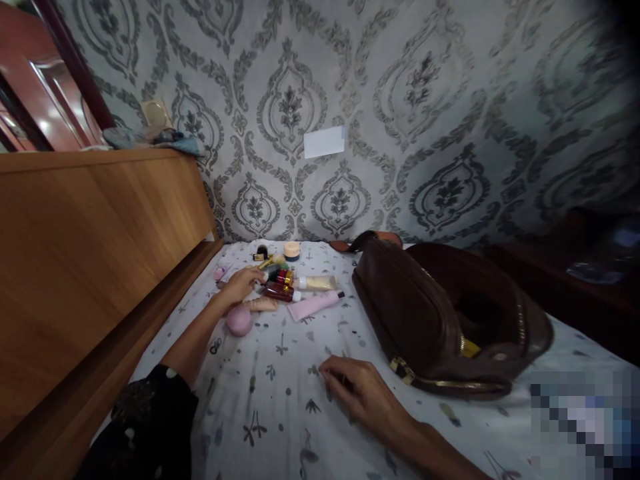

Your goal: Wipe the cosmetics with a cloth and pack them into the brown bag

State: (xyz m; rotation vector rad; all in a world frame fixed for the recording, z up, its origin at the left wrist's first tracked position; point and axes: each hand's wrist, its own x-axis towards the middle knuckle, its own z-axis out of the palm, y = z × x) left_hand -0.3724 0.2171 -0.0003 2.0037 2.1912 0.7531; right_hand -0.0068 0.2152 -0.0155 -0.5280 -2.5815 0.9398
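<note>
Wallpaper (290, 100) is rising behind. Left hand (241, 283) is touching a dark container (273, 271), grip unclear; right hand (363, 387) is lying loosely curled near a bag (400, 300).

Gray wallpaper (290, 100) with big curly leaf shapes covers the wall in front of me. A little white paper (324, 142) sits flat against it. Over on the left I see a brown wooden board (100, 227) with a crumpled blue cloth (190, 145) on top. Past that stands a shiny red door (23, 47). Small leaves dot the white sheet (273, 400).
</note>
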